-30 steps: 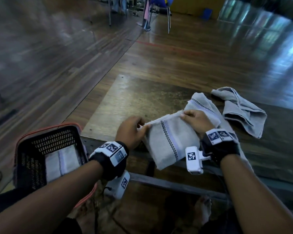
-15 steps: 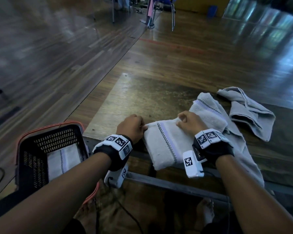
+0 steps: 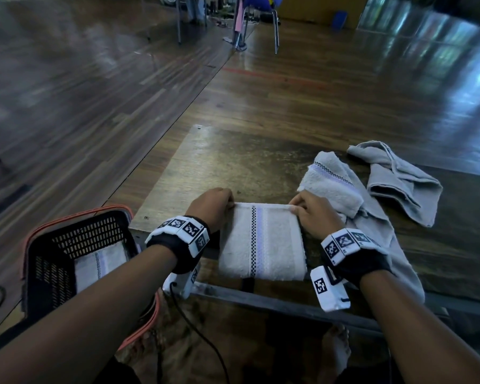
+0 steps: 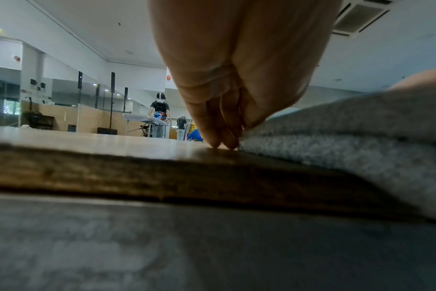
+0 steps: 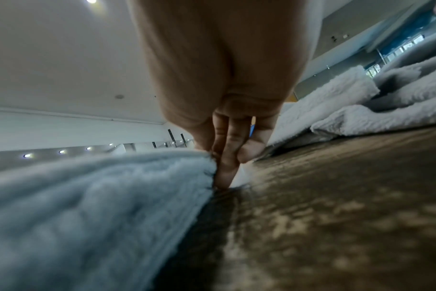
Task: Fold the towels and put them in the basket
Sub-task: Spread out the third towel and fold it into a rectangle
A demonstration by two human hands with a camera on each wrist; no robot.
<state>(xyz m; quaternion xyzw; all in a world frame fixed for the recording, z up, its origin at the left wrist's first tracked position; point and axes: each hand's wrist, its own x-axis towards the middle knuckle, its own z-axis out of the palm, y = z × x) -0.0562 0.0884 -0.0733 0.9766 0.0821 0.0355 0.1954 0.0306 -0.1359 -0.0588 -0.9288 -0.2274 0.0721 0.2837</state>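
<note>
A folded white towel with a checked purple stripe lies flat at the near edge of the table. My left hand pinches its far left corner, and my right hand pinches its far right corner. In the left wrist view the left hand has its fingertips down at the edge of the towel, touching the table. The right wrist view has the right hand with its thumb on top of the towel and fingers against its edge. The black basket stands low at the left.
A folded striped towel lies inside the basket. Right of my hands a crumpled striped towel and a grey towel lie on the table. A cable hangs below the table's edge. Chairs stand far off on the wooden floor.
The folded towel was held tilted between my hands; it now lies flat and square on the table's near edge. Both hands came down with it and still pinch its far corners.
</note>
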